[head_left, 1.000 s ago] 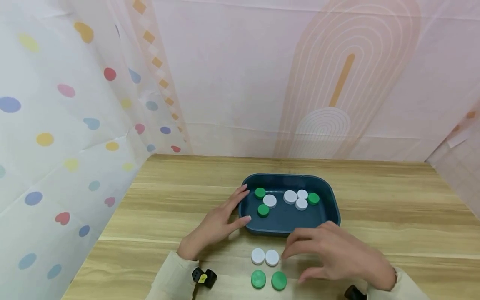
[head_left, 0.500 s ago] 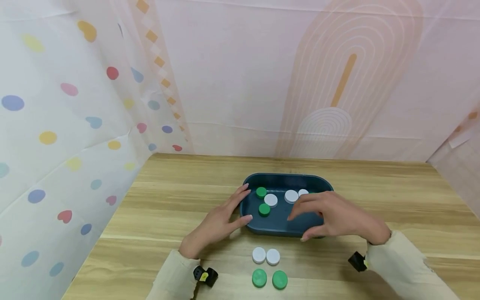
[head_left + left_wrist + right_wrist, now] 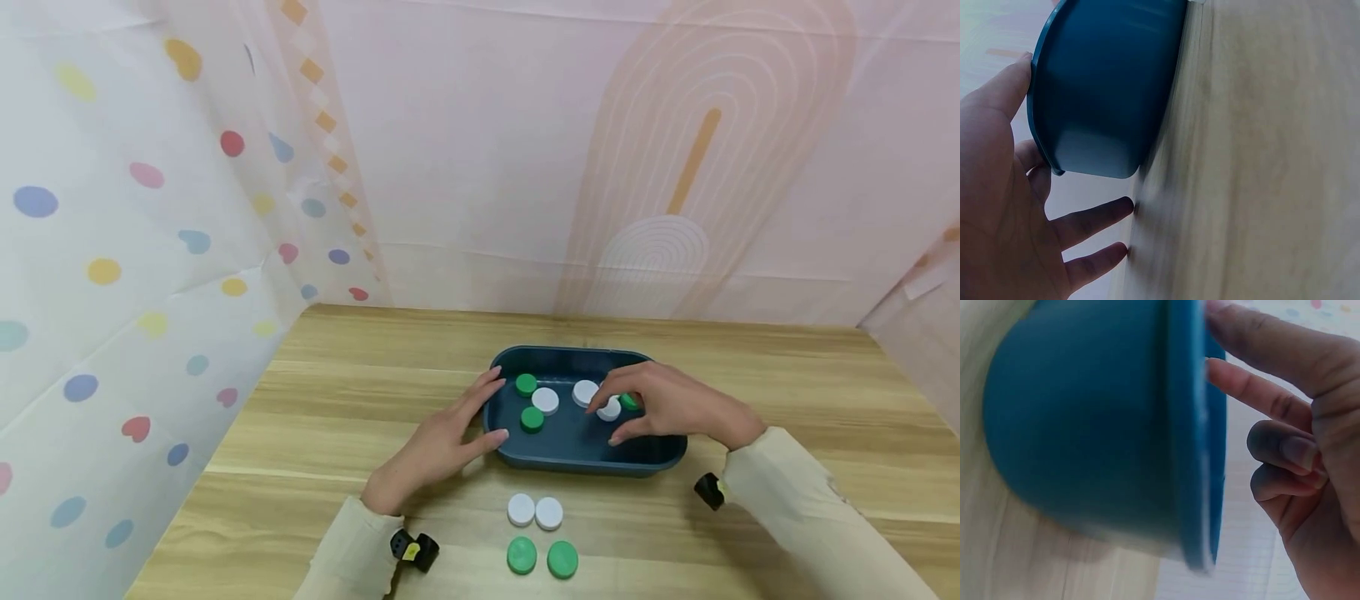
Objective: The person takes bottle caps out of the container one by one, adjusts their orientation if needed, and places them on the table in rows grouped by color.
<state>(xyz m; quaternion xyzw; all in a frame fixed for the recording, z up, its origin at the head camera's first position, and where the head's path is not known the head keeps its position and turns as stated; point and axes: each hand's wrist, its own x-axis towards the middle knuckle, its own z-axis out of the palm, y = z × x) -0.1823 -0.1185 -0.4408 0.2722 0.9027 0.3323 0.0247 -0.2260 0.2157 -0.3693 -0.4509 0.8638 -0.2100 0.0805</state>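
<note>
A dark blue tray [image 3: 555, 458] stands on the table with green and white round caps inside. My left hand [image 3: 431, 446] rests at its left end, thumb and fingers spread along the rim; in the left wrist view the thumb touches the rim. My right hand [image 3: 667, 404] is over the right part of the tray, thumb and index finger apart around a white cap [image 3: 608, 410]. Its other fingers curl in, as the right wrist view shows. A green cap [image 3: 630, 402] beside it is partly covered by that hand. A larger white cap [image 3: 585, 392] lies just left.
In the tray's left part are two green caps, one near the back [image 3: 527, 384], and a white cap [image 3: 545, 402]. On the table in front are two white caps [image 3: 521, 509] above two green caps [image 3: 562, 559]. A patterned cloth [image 3: 480, 167] hangs behind the table.
My right hand has moved from beside the caps on the table, forward over the tray's rim and into its right part. The left hand stays at the tray's left end.
</note>
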